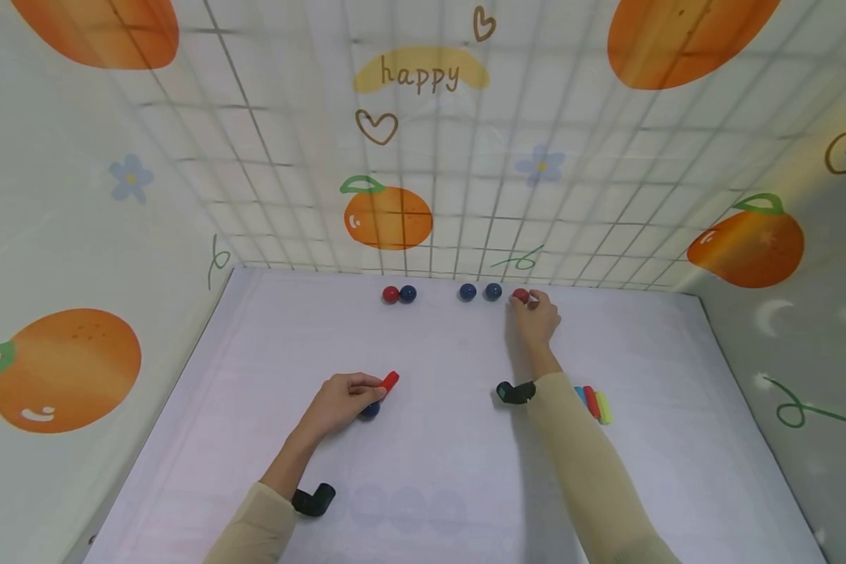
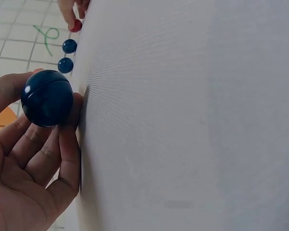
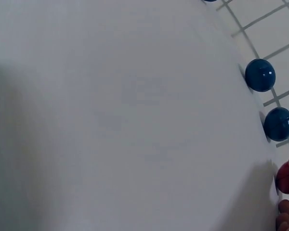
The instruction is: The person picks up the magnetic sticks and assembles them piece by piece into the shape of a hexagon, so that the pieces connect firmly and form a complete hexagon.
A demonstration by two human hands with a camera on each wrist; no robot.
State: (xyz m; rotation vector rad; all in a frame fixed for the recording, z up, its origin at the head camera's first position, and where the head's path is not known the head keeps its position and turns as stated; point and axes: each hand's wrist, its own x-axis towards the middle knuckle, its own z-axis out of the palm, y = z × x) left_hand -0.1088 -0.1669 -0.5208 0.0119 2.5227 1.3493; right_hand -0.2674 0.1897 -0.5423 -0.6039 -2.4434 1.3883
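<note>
In the head view my left hand is low over the white table, thumb and forefinger pinching a short red stick that juts out past the fingertips. A shiny blue ball sits just under the thumb. From the left wrist that blue ball, with a seam around it, hides the fingertips and most of the stick. Farther back, my right hand grips a red ball near the table's back edge; the right wrist view shows only part of this red ball and some fingers.
Two blue balls, one beside another, stand left of the right hand. Farther left a red ball touches a blue ball. Blue, red and yellow sticks lie beside the right forearm. A patterned cloth wall rises behind.
</note>
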